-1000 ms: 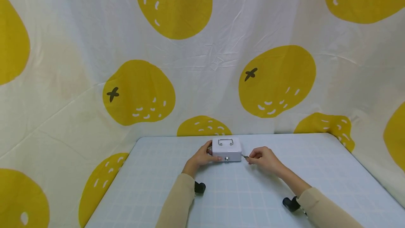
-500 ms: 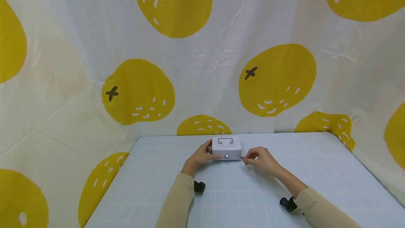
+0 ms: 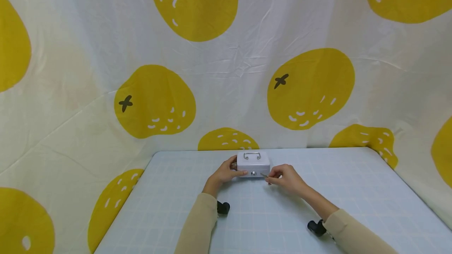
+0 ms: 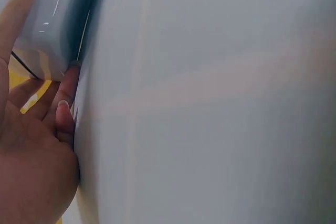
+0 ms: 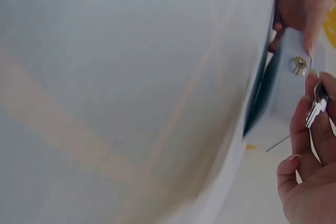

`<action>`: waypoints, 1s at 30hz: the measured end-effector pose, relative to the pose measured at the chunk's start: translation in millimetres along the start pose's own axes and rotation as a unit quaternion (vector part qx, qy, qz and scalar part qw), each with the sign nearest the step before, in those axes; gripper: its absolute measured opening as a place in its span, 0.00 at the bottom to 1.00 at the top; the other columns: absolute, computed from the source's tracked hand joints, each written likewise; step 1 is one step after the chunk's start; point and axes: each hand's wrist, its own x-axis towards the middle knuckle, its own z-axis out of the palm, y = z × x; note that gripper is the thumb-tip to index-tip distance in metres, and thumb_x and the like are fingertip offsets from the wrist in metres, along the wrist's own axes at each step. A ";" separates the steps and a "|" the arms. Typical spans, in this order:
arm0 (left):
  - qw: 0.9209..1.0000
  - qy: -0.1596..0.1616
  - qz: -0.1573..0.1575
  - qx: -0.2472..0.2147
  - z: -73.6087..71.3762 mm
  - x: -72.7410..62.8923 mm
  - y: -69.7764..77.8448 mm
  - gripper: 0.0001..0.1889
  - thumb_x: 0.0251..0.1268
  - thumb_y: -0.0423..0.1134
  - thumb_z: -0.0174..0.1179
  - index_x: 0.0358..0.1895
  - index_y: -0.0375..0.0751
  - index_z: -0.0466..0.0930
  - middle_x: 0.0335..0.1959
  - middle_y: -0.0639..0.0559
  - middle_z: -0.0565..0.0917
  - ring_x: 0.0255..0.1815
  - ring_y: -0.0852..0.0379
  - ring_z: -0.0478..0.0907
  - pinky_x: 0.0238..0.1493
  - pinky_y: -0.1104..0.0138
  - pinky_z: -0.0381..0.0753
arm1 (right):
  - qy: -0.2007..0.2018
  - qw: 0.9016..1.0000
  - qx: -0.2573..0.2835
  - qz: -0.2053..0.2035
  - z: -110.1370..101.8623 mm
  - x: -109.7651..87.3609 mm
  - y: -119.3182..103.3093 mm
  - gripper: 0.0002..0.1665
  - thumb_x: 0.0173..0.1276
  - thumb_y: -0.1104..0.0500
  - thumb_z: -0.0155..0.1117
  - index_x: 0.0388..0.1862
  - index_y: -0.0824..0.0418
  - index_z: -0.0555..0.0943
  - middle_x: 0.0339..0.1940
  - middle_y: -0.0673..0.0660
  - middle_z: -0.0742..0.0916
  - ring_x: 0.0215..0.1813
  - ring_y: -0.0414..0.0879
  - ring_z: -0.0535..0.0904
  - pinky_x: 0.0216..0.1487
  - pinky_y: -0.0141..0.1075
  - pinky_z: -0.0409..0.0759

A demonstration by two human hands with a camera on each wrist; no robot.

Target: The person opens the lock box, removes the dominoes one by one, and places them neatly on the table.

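A small white cash box (image 3: 259, 163) with a wire handle (image 3: 252, 154) on its lid sits closed near the table's far edge. Its round metal lock (image 5: 299, 66) faces front. My left hand (image 3: 225, 171) grips the box's left side, thumb along the front face beside the lock and fingers round the side. With thumb and fingertips, my right hand (image 3: 287, 179) pinches a key (image 3: 263, 175) before the right part of the front, its tip pointing left toward the lock. In the right wrist view a silver toothed key (image 5: 315, 111) shows against the fingers.
The table (image 3: 261, 222) has a pale checked cover. Behind it hangs a white cloth (image 3: 243, 101) with large yellow fruit prints. Black wrist cameras sit at the left (image 3: 223, 208) and right (image 3: 316, 228) beige sleeves.
My right hand has moved left with the key, from beside the box's right side to in front of its face, closer to the lock. The left hand keeps its grip.
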 end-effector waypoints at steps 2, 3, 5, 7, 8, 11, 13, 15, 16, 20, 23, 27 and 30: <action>1.000 0.002 0.000 -0.007 0.1 -0.6 0.5 0.48 0.55 0.53 0.78 0.78 0.53 0.64 0.70 0.51 0.75 0.60 0.50 0.74 0.65 0.50 0.71 | -0.002 1.000 0.000 -0.005 2.1 0.9 -1.5 0.06 0.66 0.59 0.74 0.29 0.57 0.88 0.25 0.45 0.88 0.29 0.39 0.80 0.33 0.32 0.76; 1.000 0.002 -0.001 -0.011 0.0 -0.8 0.7 0.47 0.54 0.53 0.78 0.78 0.53 0.64 0.69 0.51 0.75 0.60 0.50 0.74 0.65 0.50 0.71 | -0.003 1.000 0.000 -0.005 3.2 1.4 -2.4 0.06 0.66 0.59 0.74 0.29 0.57 0.88 0.25 0.45 0.88 0.29 0.39 0.80 0.33 0.32 0.77; 1.000 0.003 -0.003 -0.016 -0.1 -1.0 1.0 0.47 0.54 0.52 0.78 0.78 0.53 0.65 0.69 0.51 0.76 0.59 0.50 0.75 0.65 0.50 0.71 | -0.006 1.000 0.001 -0.007 5.1 2.4 -4.2 0.05 0.66 0.60 0.74 0.29 0.57 0.88 0.25 0.45 0.88 0.29 0.39 0.80 0.33 0.32 0.77; 1.000 0.004 -0.006 -0.019 -0.2 -1.1 1.1 0.47 0.54 0.52 0.79 0.77 0.52 0.65 0.68 0.51 0.76 0.58 0.51 0.75 0.65 0.50 0.71 | -0.008 1.000 0.002 -0.006 6.6 3.3 -6.2 0.05 0.66 0.60 0.74 0.29 0.56 0.88 0.25 0.45 0.88 0.29 0.39 0.80 0.33 0.32 0.77; 1.000 0.005 -0.008 -0.021 -0.2 -1.1 1.3 0.47 0.54 0.53 0.79 0.77 0.52 0.66 0.67 0.51 0.76 0.58 0.51 0.75 0.65 0.50 0.71 | -0.010 1.000 0.002 -0.006 7.3 3.8 -7.0 0.05 0.66 0.60 0.74 0.30 0.56 0.88 0.25 0.45 0.88 0.29 0.39 0.80 0.33 0.32 0.77; 1.000 0.005 -0.008 -0.024 -0.3 -1.2 2.2 0.46 0.54 0.51 0.79 0.77 0.50 0.66 0.67 0.50 0.77 0.58 0.51 0.76 0.65 0.50 0.72 | -0.009 1.000 0.004 -0.011 9.2 4.9 -9.3 0.05 0.66 0.60 0.74 0.29 0.57 0.88 0.25 0.46 0.87 0.29 0.38 0.80 0.32 0.32 0.77; 1.000 0.007 -0.010 -0.026 -0.4 -1.3 3.1 0.46 0.55 0.51 0.78 0.77 0.49 0.66 0.66 0.50 0.78 0.58 0.51 0.76 0.65 0.50 0.72 | -0.007 1.000 0.003 -0.017 10.6 5.8 -10.5 0.05 0.65 0.60 0.74 0.29 0.57 0.88 0.25 0.46 0.87 0.29 0.38 0.79 0.31 0.32 0.77; 0.999 0.008 -0.011 -0.029 -0.5 -1.2 3.8 0.46 0.55 0.51 0.78 0.77 0.48 0.66 0.66 0.49 0.78 0.58 0.51 0.77 0.66 0.50 0.72 | -0.005 1.000 0.000 -0.021 12.3 6.8 -11.3 0.06 0.66 0.60 0.74 0.29 0.57 0.87 0.25 0.46 0.87 0.29 0.37 0.79 0.31 0.32 0.77; 0.999 0.009 -0.012 -0.030 -0.5 -1.1 3.9 0.46 0.55 0.51 0.78 0.77 0.48 0.66 0.66 0.48 0.78 0.58 0.51 0.77 0.66 0.50 0.72 | -0.004 1.000 -0.002 -0.021 13.3 7.4 -12.0 0.06 0.66 0.60 0.74 0.28 0.57 0.87 0.24 0.45 0.87 0.29 0.37 0.79 0.32 0.31 0.77; 0.999 0.009 -0.013 -0.036 -0.3 0.2 2.7 0.46 0.55 0.52 0.78 0.77 0.47 0.66 0.66 0.48 0.78 0.59 0.51 0.77 0.67 0.51 0.72 | -0.002 1.000 -0.014 -0.026 16.2 9.7 -14.0 0.07 0.66 0.60 0.75 0.27 0.56 0.87 0.24 0.44 0.87 0.28 0.36 0.79 0.32 0.31 0.76; 0.999 0.008 -0.009 -0.039 -0.2 1.6 1.5 0.45 0.56 0.51 0.78 0.76 0.47 0.67 0.65 0.49 0.79 0.59 0.52 0.78 0.66 0.52 0.73 | -0.001 0.999 -0.020 -0.028 17.6 11.4 -15.7 0.07 0.65 0.60 0.75 0.27 0.56 0.87 0.23 0.44 0.87 0.28 0.36 0.79 0.31 0.32 0.76; 0.999 0.008 -0.008 -0.040 0.1 3.0 0.7 0.45 0.56 0.51 0.78 0.76 0.47 0.67 0.64 0.49 0.80 0.58 0.52 0.78 0.65 0.53 0.74 | -0.002 0.999 -0.023 -0.023 19.3 13.0 -17.0 0.07 0.65 0.60 0.74 0.27 0.56 0.87 0.23 0.44 0.86 0.28 0.36 0.79 0.31 0.31 0.76; 0.999 0.006 -0.008 -0.042 0.4 3.7 -0.1 0.45 0.56 0.51 0.77 0.76 0.46 0.66 0.64 0.49 0.80 0.58 0.53 0.79 0.65 0.53 0.74 | 0.001 0.999 -0.027 -0.019 20.8 13.8 -16.9 0.07 0.65 0.60 0.75 0.27 0.56 0.87 0.23 0.43 0.86 0.28 0.36 0.79 0.31 0.31 0.76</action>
